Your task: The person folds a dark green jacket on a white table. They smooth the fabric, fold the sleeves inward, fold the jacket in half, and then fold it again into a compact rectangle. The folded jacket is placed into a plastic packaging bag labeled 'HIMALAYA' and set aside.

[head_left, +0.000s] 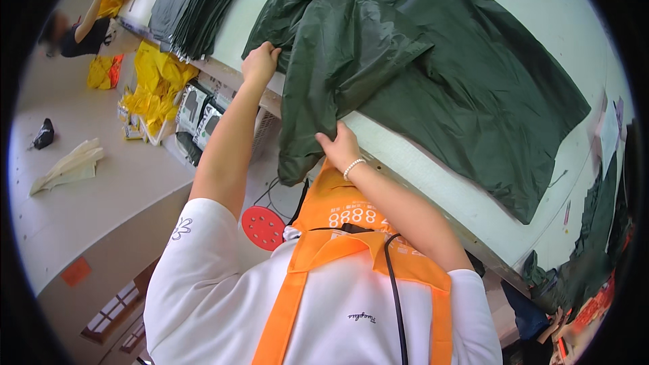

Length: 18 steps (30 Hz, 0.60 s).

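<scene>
A dark green raincoat (pixel 466 88) of thin, shiny cloth lies spread over the white table, with one bunched part hanging over the near edge. My left hand (pixel 260 62) is closed on the cloth at its left side, fingers curled in. Lower down and to the right, my right hand (pixel 341 145), with a beaded bracelet at the wrist, grips the hanging part close to the table edge. Its thumb shows, while the other fingers are partly hidden. Between my hands the cloth falls in loose folds in front of my orange apron (pixel 338 206).
A stack of folded dark green garments (pixel 196 7) lies at the table's far left. Yellow garments (pixel 159 84) and packed bags (pixel 196 111) sit below its edge. A red round stool (pixel 263 228) stands near me. Another person (pixel 88 34) works at far left. Dark cloth (pixel 595 230) heaps at right.
</scene>
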Each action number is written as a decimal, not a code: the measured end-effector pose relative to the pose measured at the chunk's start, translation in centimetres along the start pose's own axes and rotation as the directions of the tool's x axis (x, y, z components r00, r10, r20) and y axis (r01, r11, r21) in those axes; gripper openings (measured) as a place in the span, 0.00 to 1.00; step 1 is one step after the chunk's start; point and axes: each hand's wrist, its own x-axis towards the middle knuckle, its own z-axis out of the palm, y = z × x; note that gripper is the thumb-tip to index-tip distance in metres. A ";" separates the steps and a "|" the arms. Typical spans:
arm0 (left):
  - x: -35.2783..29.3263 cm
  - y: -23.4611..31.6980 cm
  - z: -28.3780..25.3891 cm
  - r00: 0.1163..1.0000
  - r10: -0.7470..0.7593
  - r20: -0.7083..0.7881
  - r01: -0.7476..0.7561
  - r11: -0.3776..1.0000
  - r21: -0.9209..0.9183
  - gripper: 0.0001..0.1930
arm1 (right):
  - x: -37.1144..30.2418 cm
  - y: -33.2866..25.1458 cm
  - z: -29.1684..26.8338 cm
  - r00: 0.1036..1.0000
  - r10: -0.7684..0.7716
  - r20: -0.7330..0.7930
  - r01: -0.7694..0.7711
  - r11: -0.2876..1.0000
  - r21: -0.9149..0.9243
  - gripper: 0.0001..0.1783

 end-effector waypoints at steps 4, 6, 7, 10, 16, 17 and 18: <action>0.1 -0.2 0.4 1.000 0.013 0.018 -0.012 0.999 -0.038 0.16 | -2.7 0.7 -5.3 0.976 -0.199 -0.089 0.213 0.959 0.185 0.20; -0.2 -0.8 0.5 1.000 0.009 0.018 -0.009 0.999 -0.045 0.15 | -6.0 -0.8 -13.9 0.997 -0.082 -0.009 0.082 0.990 0.118 0.24; -0.6 -0.9 0.2 1.000 -0.010 0.020 0.011 0.999 -0.041 0.15 | -7.8 -3.5 -19.1 0.986 0.157 0.056 -0.160 0.986 0.051 0.26; -0.6 -1.0 0.2 1.000 -0.018 0.009 0.018 0.999 -0.029 0.15 | -12.0 -3.1 -32.6 0.988 0.112 -0.104 -0.146 0.891 -0.430 0.25; 1.5 -1.3 1.1 0.992 0.124 0.036 -0.122 0.992 -0.043 0.15 | -10.8 3.3 -40.9 0.749 -0.326 -0.577 -0.418 0.444 -0.793 0.23; 1.4 -1.1 0.7 0.993 0.088 0.075 -0.086 0.995 -0.042 0.12 | -11.3 3.2 -40.3 0.632 -0.375 -0.678 -0.403 0.588 -0.701 0.24; 0.9 -0.2 -0.2 0.992 0.055 0.114 -0.051 0.998 -0.037 0.09 | -11.8 2.9 -39.9 0.497 -0.402 -0.769 -0.355 0.715 -0.602 0.25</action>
